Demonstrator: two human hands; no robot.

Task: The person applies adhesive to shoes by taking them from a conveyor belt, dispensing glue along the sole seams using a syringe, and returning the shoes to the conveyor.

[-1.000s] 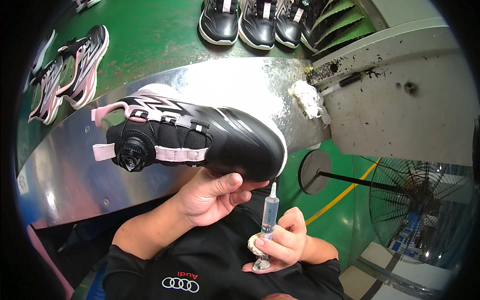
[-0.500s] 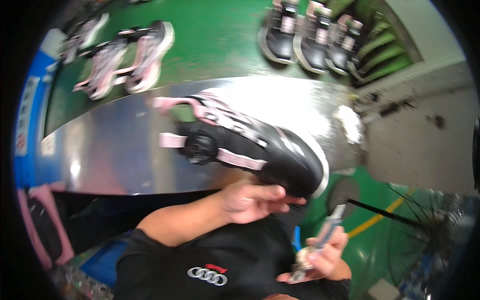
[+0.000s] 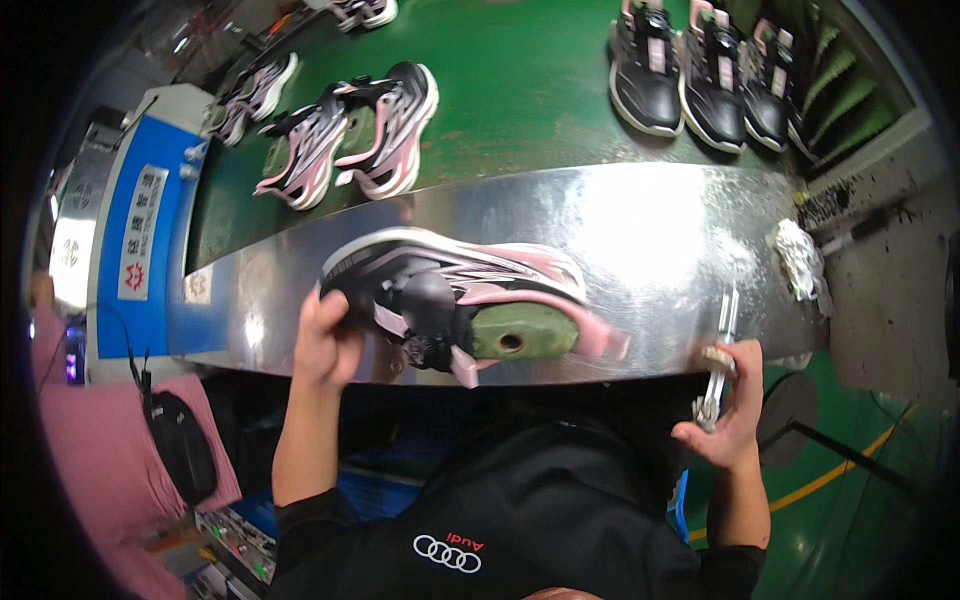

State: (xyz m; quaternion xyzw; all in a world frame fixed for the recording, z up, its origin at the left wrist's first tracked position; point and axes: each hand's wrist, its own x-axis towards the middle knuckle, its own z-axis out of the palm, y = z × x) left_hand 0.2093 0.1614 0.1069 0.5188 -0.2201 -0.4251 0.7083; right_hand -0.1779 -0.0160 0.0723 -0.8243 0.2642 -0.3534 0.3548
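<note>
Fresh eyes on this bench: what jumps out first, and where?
The black-and-pink shoe, mid-picture, held at its toe by the left hand, with an olive-green insert showing in its opening. Then the syringe in the right hand, by the right end of the metal table. Behind, more shoes sit on a green surface.

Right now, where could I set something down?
The green surface is bare between the pink-sided shoes at left and the black-toed row at right. The metal bench has room left of the shoe in the left hand, toward the blue panel, and between that shoe and the white wad. The right hand and syringe crowd the near edge there.
</note>
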